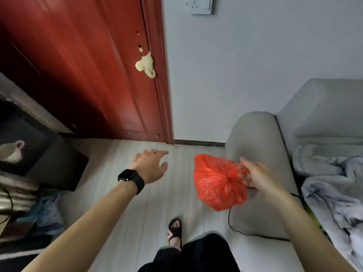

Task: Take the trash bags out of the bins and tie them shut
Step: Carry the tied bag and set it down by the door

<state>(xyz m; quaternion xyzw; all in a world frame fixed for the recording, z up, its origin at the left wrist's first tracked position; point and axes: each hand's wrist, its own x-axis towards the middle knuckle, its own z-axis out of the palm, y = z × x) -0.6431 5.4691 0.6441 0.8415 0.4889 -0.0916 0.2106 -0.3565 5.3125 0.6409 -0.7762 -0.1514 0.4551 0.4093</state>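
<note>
A full red plastic trash bag hangs in the air above the pale floor, its neck gathered into a knot on its right side. My right hand is shut on the bag's twisted handles at that knot. My left hand is held out to the left of the bag, apart from it, fingers spread and holding nothing. A black watch sits on that wrist. No bin is in view.
A dark red door stands ahead on the left, a yellow cloth hanging on it. A grey sofa arm and crumpled grey bedding lie to the right. A black box sits left. My sandalled foot is below.
</note>
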